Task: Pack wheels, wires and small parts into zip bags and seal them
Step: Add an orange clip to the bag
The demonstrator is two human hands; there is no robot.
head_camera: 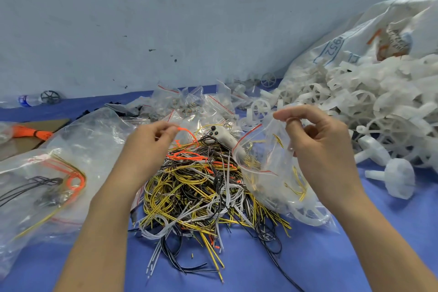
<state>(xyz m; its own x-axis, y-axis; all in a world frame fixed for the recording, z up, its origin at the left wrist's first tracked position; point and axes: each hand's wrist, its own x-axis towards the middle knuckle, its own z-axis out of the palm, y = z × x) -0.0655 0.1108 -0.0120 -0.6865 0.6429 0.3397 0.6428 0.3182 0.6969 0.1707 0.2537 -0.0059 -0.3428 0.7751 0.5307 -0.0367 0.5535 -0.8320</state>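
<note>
— Blue cloth covered the worktable under a scuffed pale wall. What lay nearest the camera?

— A tangled heap of thin wires, yellow, white, black and orange, loose ends splayed toward the viewer. Left of it sat a filled clear zip bag with coiled orange and black leads inside.

— And the hands?

— Both forearms reached in from below. The left hand hovered over the heap, thumb and fingertips pinching the looped end of an orange wire. The right hand, fingers curled, gripped the rim of a crinkled zip bag that hung open beside the heap, yellow wires and white wheels already in it.

— Further back?

— A white handheld controller rested behind the wires among small sealed bags. Translucent white spoked wheels spilled from a printed sack at right.
</note>
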